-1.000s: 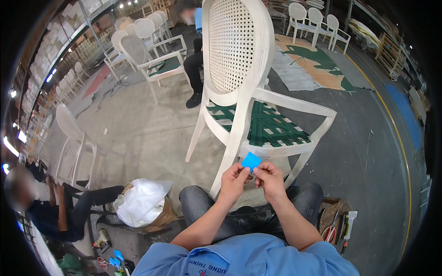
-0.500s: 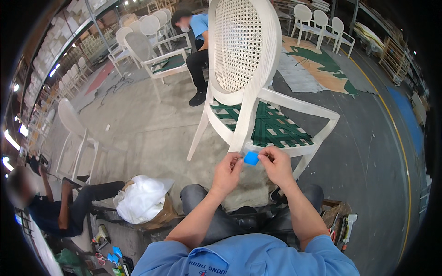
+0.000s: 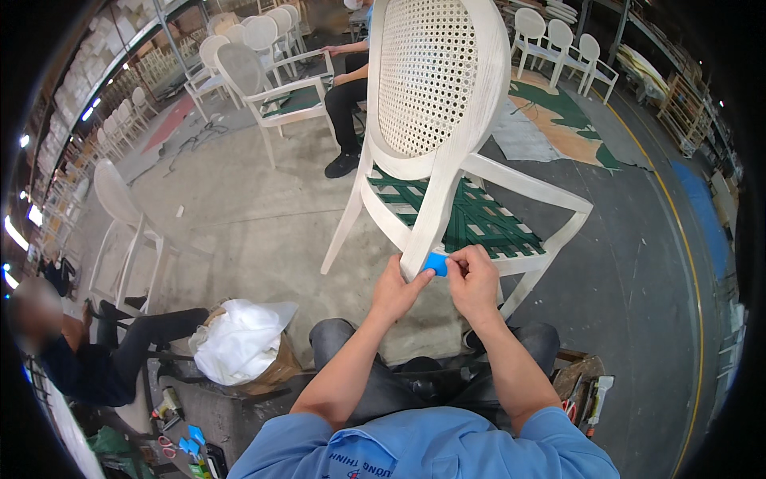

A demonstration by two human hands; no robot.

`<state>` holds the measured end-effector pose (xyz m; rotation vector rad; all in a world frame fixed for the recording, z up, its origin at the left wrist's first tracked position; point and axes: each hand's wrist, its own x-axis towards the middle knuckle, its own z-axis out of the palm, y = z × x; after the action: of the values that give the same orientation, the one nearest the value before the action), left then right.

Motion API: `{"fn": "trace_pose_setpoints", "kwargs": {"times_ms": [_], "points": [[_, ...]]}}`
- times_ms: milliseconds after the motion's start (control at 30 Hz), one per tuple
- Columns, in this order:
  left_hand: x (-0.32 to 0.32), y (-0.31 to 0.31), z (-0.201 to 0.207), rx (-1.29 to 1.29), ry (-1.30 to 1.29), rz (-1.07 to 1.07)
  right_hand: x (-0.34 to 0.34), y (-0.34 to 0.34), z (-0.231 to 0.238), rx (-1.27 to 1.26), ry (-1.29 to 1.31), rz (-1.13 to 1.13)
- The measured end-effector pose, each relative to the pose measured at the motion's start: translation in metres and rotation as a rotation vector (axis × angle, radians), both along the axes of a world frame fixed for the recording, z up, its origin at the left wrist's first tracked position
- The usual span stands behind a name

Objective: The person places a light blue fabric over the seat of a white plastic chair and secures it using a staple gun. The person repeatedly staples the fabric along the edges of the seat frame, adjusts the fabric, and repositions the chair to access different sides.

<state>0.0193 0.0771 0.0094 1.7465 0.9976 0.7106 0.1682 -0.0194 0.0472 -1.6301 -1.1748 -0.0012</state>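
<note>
Your left hand and right hand are meeting, both pinching the small blue folded abrasive pad against the rear leg of the whitewashed wooden cane-back armchair just ahead of them; the pad is looking light and floppy, so you are best gripping its edges; the chair is looking stiff and heavier.

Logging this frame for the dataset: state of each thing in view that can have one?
White cane-back armchair: upright, green seat webbing bare, no cushion.
Small blue piece: pinched between both hands, against the chair's rear leg.
Left hand: closed on the blue piece.
Right hand: closed on the blue piece.
White bag: crumpled, slumped on the floor.
Second armchair: upright, unoccupied.
</note>
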Motion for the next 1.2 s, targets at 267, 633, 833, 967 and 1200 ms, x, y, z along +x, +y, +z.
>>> {"fn": "trace_pose_setpoints", "kwargs": {"times_ms": [267, 633, 833, 967, 1200], "points": [[0.002, 0.003, -0.005, 0.064, -0.055, 0.001, -0.002, 0.000, -0.003, 0.025, 0.028, -0.039], [0.005, 0.003, -0.009, 0.085, -0.058, -0.009, -0.004, 0.002, -0.009, 0.044, 0.000, -0.064], [0.007, 0.001, -0.013, 0.109, -0.039, 0.043, -0.005, 0.003, -0.008, 0.060, 0.003, -0.062], [0.009, -0.001, -0.010, 0.129, -0.025, 0.036, -0.002, 0.001, -0.010, 0.039, 0.000, -0.065], [0.008, 0.001, -0.012, 0.137, -0.010, 0.040, -0.005, 0.004, -0.011, 0.055, 0.005, -0.066]]}}
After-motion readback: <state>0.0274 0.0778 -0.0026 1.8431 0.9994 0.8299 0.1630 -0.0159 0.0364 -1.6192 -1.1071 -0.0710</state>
